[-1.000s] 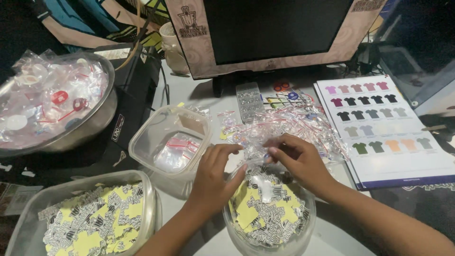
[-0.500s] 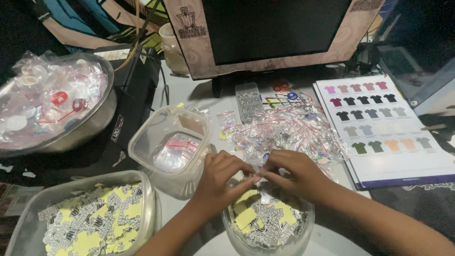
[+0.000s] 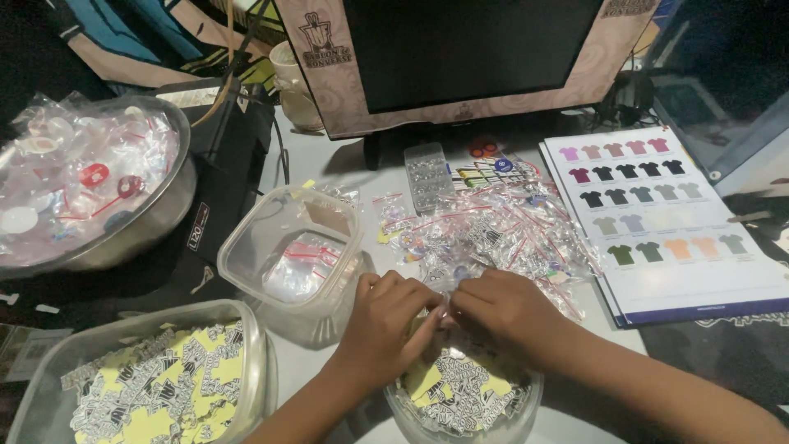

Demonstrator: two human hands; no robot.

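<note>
My left hand point(image 3: 385, 319) and my right hand point(image 3: 503, 311) meet fingertip to fingertip over a round clear bowl point(image 3: 526, 404) of yellow and black-and-white cut-out stickers. Between the fingers they pinch a small clear zip bag point(image 3: 442, 306), mostly hidden by the fingers. Just beyond the hands lies a heap of small clear zip bags point(image 3: 501, 230) with red seal strips on the grey table.
A clear square tub point(image 3: 246, 242) with a few bags stands left of the hands. A second tub of stickers point(image 3: 156, 386) sits at the front left. A steel bowl of bagged items point(image 3: 82, 177) is far left. A monitor point(image 3: 468, 49) stands behind, a shirt colour chart point(image 3: 666, 222) right.
Both hands have come together from apart over the bowl and now pinch one small bag between them.
</note>
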